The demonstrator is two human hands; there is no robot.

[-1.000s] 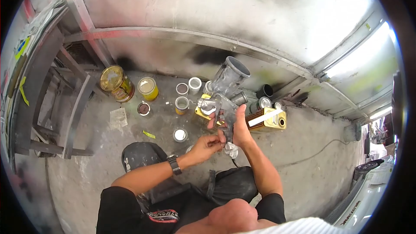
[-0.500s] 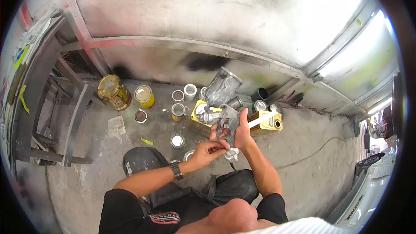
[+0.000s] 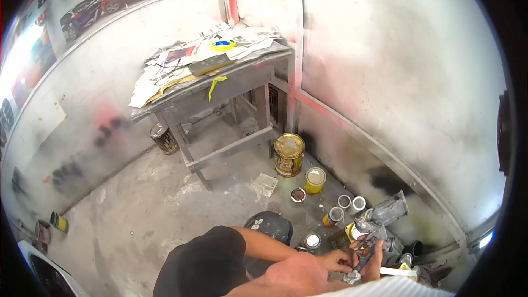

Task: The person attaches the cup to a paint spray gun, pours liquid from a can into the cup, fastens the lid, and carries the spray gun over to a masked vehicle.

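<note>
A grey, paint-stained spray gun [image 3: 372, 235] is held upright low at the right, above the cluster of cans. My right hand [image 3: 375, 259] wraps round its handle, fingers curled by the trigger. My left hand [image 3: 336, 261] is closed, its fingertips pinched against the lower part of the handle; any small part between them is hidden. Just below sits a silver fitting [image 3: 352, 278] at the handle's bottom end. A large grey cup [image 3: 390, 209] tilts above the gun, seemingly attached to it.
Several open paint cans stand on the floor, among them a big yellow can [image 3: 289, 155] and a smaller yellow one [image 3: 315, 180]. Behind them is a grey table [image 3: 242, 85] bearing newspaper and a tape roll [image 3: 223, 45]. A wall [image 3: 396, 77] runs along the right.
My view has swung left, bringing the table and left wall into sight and shifting the hands towards the lower right. Both hands stay on the spray gun.
</note>
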